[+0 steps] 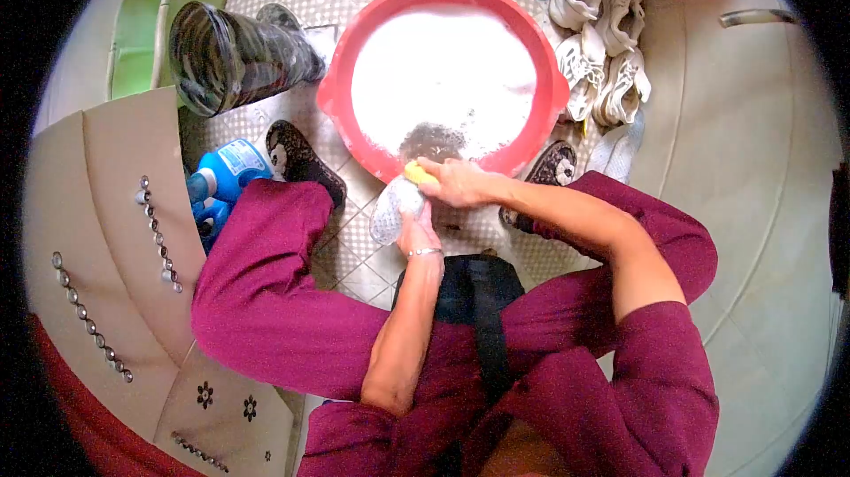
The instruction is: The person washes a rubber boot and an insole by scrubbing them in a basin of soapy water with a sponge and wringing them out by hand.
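My left hand [420,231], with a bracelet at the wrist, is wrapped round a pale grey shoe [390,211] with a mesh-like surface. Its toe end points down and left at the near rim of a red basin [333,92]. In my right hand [456,183] is a small yellow scrubbing brush or sponge [421,173], pressed at the top end of the shoe; my fingers hide much of it. White suds [443,69] fill the basin, with a dark patch of water [434,140] near my hands.
Several white shoes [611,52] stand right of the basin, near a cabinet door [735,167]. A dark striped bucket [208,56], a green tub [137,43] and blue bottles [235,167] are on the left. Beige drawers [124,211] flank my left knee.
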Tool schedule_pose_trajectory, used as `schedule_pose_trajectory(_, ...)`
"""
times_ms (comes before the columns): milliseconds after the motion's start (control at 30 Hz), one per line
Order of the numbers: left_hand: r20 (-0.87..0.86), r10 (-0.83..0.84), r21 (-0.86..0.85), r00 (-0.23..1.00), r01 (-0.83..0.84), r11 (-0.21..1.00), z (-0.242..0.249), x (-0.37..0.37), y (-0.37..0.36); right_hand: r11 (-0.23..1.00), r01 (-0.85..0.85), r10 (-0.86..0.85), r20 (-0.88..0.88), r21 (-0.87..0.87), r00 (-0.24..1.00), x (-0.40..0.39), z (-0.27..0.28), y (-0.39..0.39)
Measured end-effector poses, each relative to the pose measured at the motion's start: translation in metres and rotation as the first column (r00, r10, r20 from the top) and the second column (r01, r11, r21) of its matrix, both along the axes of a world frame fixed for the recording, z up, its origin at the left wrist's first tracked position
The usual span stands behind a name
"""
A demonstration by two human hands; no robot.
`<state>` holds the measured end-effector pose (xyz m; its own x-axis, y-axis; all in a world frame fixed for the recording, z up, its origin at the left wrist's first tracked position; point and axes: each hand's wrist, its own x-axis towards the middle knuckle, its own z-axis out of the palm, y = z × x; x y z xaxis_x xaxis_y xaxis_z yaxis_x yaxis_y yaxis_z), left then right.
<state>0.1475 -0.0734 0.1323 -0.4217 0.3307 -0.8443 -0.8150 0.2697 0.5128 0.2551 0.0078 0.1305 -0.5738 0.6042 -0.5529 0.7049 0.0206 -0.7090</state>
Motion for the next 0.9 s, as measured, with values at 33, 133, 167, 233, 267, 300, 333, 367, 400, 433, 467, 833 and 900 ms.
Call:
schedule_pose_trajectory(33,-0.053,-0.032,0.008,0.998,0.032,0.999,0.0,-0.001,0.0,0.999,-0.018,0.021,0.091,-0.027,0.996,0.0,-0.009,0.005)
schedule_pose_trajectory(133,-0.071,-0.034,-0.05,0.997,0.03,0.998,0.002,0.001,0.006,0.992,-0.117,0.127,0.337,-0.051,0.933,-0.001,-0.034,0.03)
schedule_pose_trajectory(167,-0.071,-0.041,-0.043,0.997,0.038,0.998,0.003,0.0,0.007,0.972,-0.23,0.2,0.363,0.041,0.91,0.003,-0.039,0.036)
schedule_pose_trajectory(233,-0.07,-0.05,-0.083,0.996,0.044,0.996,0.003,-0.002,0.009,0.931,-0.343,0.268,0.399,0.128,0.877,0.01,-0.03,0.038)
schedule_pose_trajectory(267,-0.071,-0.045,-0.074,0.996,0.04,0.996,0.001,-0.002,0.012,0.985,-0.153,0.12,0.311,0.083,0.943,0.012,-0.026,0.037)
schedule_pose_trajectory(300,-0.074,-0.034,-0.056,0.997,0.03,0.998,0.001,-0.002,0.012,0.999,0.036,-0.038,0.228,0.011,0.973,0.011,-0.013,0.034)
schedule_pose_trajectory(333,-0.076,-0.023,-0.052,0.997,0.019,0.998,0.002,-0.001,0.006,0.998,0.039,-0.034,0.093,-0.045,0.995,0.011,0.008,0.028)
schedule_pose_trajectory(367,-0.074,-0.025,-0.065,0.997,0.02,0.998,0.002,0.0,0.002,0.998,0.003,0.002,0.074,-0.068,0.997,0.007,0.015,0.015)
schedule_pose_trajectory(400,-0.075,-0.014,-0.047,0.997,0.011,0.999,0.0,0.0,0.004,0.996,-0.031,0.036,0.053,-0.078,0.998,0.001,0.02,0.009)
schedule_pose_trajectory(433,-0.079,-0.002,-0.026,0.997,0.0,1.0,0.0,0.0,0.006,0.995,0.015,-0.011,0.036,-0.099,0.999,-0.002,0.029,0.01)
schedule_pose_trajectory(467,-0.083,-0.001,-0.023,0.997,-0.001,1.0,-0.001,-0.001,0.005,0.995,0.013,-0.01,0.031,-0.096,0.999,-0.002,0.018,0.01)
schedule_pose_trajectory(833,-0.154,-0.458,0.114,0.876,0.476,0.872,0.025,-0.006,0.049,0.984,-0.053,-0.005,0.327,0.168,0.945,0.066,-0.016,0.047)
schedule_pose_trajectory(900,-0.137,-0.545,0.195,0.827,0.562,0.804,0.016,-0.013,0.056,0.986,0.029,-0.067,0.229,0.163,0.971,0.067,0.0,0.053)
